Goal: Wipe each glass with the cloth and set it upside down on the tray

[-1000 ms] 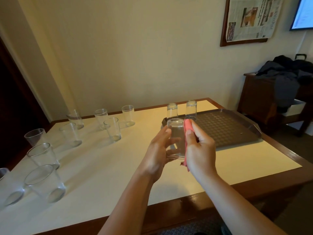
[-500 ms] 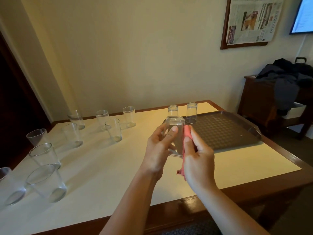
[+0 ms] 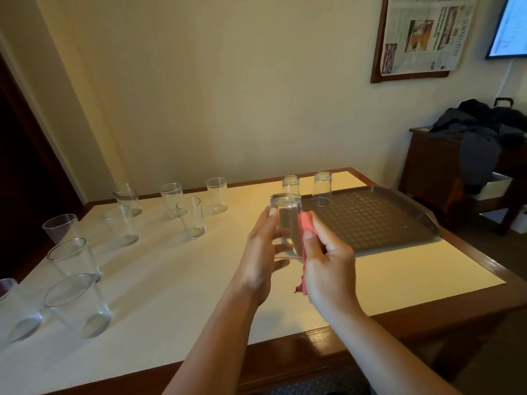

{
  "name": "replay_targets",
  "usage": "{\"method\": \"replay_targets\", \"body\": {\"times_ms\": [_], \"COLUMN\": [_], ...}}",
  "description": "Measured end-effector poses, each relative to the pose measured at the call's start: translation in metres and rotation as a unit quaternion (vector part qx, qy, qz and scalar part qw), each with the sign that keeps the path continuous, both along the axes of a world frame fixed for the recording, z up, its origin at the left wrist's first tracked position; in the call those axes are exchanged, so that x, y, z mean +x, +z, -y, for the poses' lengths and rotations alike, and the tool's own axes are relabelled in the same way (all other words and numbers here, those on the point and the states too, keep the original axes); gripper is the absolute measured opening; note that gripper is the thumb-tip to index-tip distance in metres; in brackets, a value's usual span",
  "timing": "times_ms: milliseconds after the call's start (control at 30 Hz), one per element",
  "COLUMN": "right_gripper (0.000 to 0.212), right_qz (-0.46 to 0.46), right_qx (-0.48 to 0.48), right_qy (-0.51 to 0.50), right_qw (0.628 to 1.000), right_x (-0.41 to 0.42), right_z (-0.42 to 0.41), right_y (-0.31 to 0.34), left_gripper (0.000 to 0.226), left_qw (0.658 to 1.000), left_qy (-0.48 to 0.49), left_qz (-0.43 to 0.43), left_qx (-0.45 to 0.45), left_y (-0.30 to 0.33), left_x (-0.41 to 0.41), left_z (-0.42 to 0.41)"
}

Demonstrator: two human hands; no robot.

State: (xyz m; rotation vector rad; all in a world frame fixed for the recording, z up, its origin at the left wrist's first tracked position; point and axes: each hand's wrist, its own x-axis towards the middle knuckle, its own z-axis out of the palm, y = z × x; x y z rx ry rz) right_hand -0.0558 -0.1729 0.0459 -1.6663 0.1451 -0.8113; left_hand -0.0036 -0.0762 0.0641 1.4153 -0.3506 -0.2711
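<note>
My left hand (image 3: 261, 252) grips a clear glass (image 3: 286, 220) held base up above the table, just left of the tray. My right hand (image 3: 328, 263) pinches a pink cloth (image 3: 306, 232) against the glass's right side; the cloth's end hangs below my palm. The dark brown tray (image 3: 370, 220) lies at the table's far right. Two glasses stand upside down at its far left corner, one (image 3: 291, 186) partly behind the held glass and one (image 3: 322, 189) to its right.
Several upright glasses (image 3: 191, 218) are spread over the white tabletop (image 3: 171, 280) from the far middle to the near left edge. A dark wooden sideboard (image 3: 445, 172) with dark clothing on it stands right of the table. A framed newspaper hangs on the wall.
The glass has been turned in my hands and raised slightly. My right hand with the cloth has slid down its right side. The glasses on the tray and table have not moved.
</note>
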Motion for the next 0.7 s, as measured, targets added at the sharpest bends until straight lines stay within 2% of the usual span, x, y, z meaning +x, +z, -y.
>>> {"method": "replay_targets", "body": {"times_ms": [133,267,333,400,467,600,700], "right_gripper": [0.034,0.034,0.034,0.035,0.034,0.033,0.033], "right_qz": [0.002,0.018,0.009,-0.012,-0.016,0.013,0.005], "right_qx": [0.051,0.015,0.019,0.046,0.055,0.034,0.023], "right_qy": [-0.019,-0.006,0.0,-0.001,-0.021,-0.016,-0.017], "right_qw": [0.999,1.0,1.0,0.999,0.998,0.999,1.0], "right_x": [0.008,-0.013,-0.014,-0.006,-0.001,-0.008,-0.012], "right_z": [0.016,-0.004,-0.004,0.007,0.017,-0.001,-0.007], "right_y": [0.018,0.006,0.004,0.009,0.016,0.012,0.008], "left_gripper": [0.027,0.04,0.045,0.04,0.035,0.042,0.039], "left_qw": [0.997,0.999,0.999,0.998,0.996,0.997,0.998], "left_qy": [-0.071,-0.016,-0.014,-0.052,-0.086,-0.028,-0.023], "left_qz": [0.0,0.031,0.007,-0.023,-0.015,0.01,-0.011], "left_qx": [0.003,-0.041,-0.03,-0.018,-0.022,-0.075,-0.06], "left_y": [0.004,0.009,0.005,0.005,0.006,0.012,0.01], "left_x": [0.0,0.001,0.0,-0.003,-0.005,-0.003,-0.002], "left_z": [-0.005,0.0,0.001,0.0,0.0,0.003,0.001]}}
